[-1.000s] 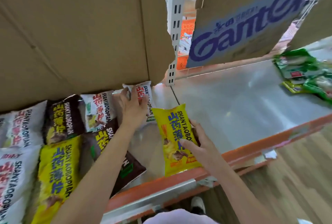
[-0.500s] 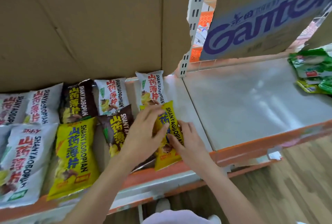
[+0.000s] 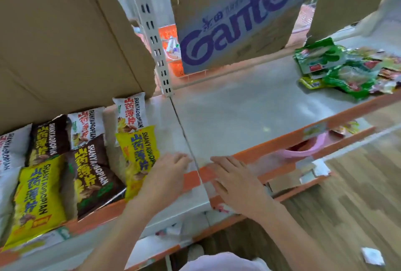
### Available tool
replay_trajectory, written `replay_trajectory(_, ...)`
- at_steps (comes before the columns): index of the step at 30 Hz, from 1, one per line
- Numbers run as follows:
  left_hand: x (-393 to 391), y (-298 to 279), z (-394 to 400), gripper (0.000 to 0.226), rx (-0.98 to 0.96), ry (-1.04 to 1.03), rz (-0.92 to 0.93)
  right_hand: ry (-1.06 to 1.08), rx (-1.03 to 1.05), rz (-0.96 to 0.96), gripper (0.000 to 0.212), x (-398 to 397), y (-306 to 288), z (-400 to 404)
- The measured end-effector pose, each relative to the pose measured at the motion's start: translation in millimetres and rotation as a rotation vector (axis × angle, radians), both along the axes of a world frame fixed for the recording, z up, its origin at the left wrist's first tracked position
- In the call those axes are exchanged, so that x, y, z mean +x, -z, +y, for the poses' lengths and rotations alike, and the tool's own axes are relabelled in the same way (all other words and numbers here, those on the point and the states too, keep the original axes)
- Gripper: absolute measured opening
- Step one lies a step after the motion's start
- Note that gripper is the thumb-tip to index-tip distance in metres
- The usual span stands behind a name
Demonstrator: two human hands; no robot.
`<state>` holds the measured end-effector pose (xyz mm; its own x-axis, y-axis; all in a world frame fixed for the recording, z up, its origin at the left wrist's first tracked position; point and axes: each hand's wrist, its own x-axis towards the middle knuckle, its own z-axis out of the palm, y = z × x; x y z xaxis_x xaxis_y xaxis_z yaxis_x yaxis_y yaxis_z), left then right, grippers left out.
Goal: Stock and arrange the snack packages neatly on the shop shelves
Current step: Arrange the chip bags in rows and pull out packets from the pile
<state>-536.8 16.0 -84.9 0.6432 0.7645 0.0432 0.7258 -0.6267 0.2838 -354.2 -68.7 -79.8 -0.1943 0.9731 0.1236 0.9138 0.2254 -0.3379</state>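
Both hands empty, yellow snack packet flat on shelf

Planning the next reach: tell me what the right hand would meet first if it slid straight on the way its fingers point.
The right hand points up and left, across the shelf's bare metal. The way looks free until the white slotted upright at the back, though depth is hard to judge.
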Motion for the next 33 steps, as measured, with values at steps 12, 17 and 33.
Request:
replay_trajectory(12,194,-12,-63,0.03,0.069,0.241,-0.159,0.314,0.027,0.001,0.034,168,15,-93)
replay_trajectory(17,266,4,-93,0.035,-0.015,0.433,-0.146,0.527,0.064,-0.004,0.033,222,18,-139)
replay_trajectory(33,455,2,2,0.026,-0.065,0.381,-0.348,0.826,0.066,0.038,0.027,366,5,-126)
